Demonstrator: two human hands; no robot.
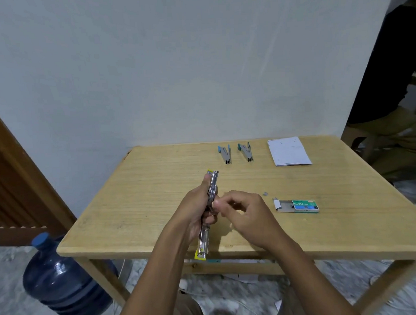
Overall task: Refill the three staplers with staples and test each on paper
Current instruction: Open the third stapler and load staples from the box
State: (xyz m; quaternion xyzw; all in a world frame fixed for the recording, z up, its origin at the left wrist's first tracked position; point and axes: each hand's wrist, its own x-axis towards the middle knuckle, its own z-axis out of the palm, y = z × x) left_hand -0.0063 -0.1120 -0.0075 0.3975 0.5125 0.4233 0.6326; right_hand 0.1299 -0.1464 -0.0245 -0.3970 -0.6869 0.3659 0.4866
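Note:
My left hand (197, 209) grips a yellow-trimmed metal stapler (204, 241), swung fully open above the wooden table (141, 197). My right hand (247, 214) is pinched against the stapler's middle; whether it holds staples I cannot tell. A blue stapler (225, 154) and a teal stapler (245, 151) lie side by side at the table's back. White paper (288, 151) lies to their right. A green staple box (298, 206) sits open to the right of my hands, with a loose bit of staples (265, 193) beside it.
A blue water jug (61, 278) stands on the floor left of the table. Another person in dark clothes (390, 75) sits at the far right. A wooden door frame (14, 167) is at the left. The wall rises right behind the table.

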